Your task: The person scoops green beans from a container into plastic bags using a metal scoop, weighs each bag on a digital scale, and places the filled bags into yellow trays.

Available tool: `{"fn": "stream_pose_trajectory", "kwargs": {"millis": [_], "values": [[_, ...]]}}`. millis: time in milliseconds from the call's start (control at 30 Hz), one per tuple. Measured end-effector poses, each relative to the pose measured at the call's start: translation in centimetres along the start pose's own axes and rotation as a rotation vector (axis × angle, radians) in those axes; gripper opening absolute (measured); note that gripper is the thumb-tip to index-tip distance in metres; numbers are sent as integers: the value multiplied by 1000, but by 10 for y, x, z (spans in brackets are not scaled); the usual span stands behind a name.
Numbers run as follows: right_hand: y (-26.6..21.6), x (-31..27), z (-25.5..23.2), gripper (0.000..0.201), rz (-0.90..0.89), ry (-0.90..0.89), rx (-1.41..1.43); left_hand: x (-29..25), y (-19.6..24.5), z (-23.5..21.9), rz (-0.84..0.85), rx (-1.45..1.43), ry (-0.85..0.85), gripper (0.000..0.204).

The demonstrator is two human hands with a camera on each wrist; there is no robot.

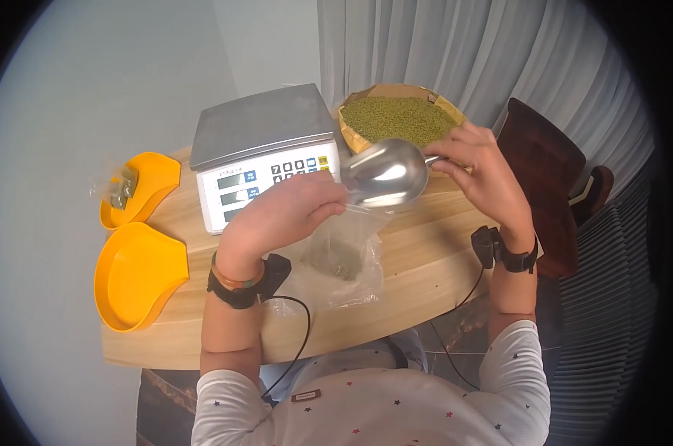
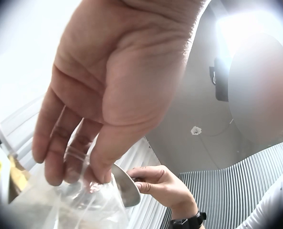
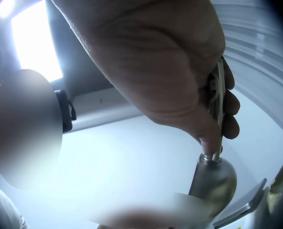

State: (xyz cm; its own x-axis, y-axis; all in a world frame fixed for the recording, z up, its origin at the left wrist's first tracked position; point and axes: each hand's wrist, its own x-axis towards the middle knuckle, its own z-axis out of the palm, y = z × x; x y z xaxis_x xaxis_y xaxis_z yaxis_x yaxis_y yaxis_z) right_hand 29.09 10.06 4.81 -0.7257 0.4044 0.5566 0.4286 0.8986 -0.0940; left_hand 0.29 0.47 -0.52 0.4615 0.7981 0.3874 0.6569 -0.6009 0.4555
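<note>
My left hand [image 1: 288,212] pinches the mouth of a clear plastic bag [image 1: 362,241] between thumb and fingers. Some green grains lie in the bag's lower part, close over the table. In the left wrist view the bag [image 2: 84,205] hangs below the fingertips. My right hand [image 1: 489,167] grips the handle of a shiny metal scoop [image 1: 396,175], tilted with its front end toward the left hand and over the bag's mouth. The right wrist view shows the fingers wrapped round the handle, with the scoop [image 3: 213,183] below; its inside is hidden there.
A scale [image 1: 266,126] with a steel platform and keypad stands behind the left hand. Behind the scoop is an open sack [image 1: 351,134] of green beans [image 1: 403,119]. Two yellow trays [image 1: 140,279] sit at the table's left; the farther one holds small bags [image 1: 123,187]. A dark chair [image 1: 541,141] stands right.
</note>
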Motion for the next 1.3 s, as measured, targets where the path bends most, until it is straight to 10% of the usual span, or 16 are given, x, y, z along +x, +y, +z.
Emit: {"fn": "stream_pose_trajectory", "kwargs": {"millis": [467,1067,1300], "values": [[131,-18,51,16,440,58,-401,1,3,0,-77,26,-8,17],[182,-50,68,19,801,137,599,2,3,1,-85,61,-18,15],[182,-53,77,21,764,139,575,1,0,1,-70,56,-21,16]]}}
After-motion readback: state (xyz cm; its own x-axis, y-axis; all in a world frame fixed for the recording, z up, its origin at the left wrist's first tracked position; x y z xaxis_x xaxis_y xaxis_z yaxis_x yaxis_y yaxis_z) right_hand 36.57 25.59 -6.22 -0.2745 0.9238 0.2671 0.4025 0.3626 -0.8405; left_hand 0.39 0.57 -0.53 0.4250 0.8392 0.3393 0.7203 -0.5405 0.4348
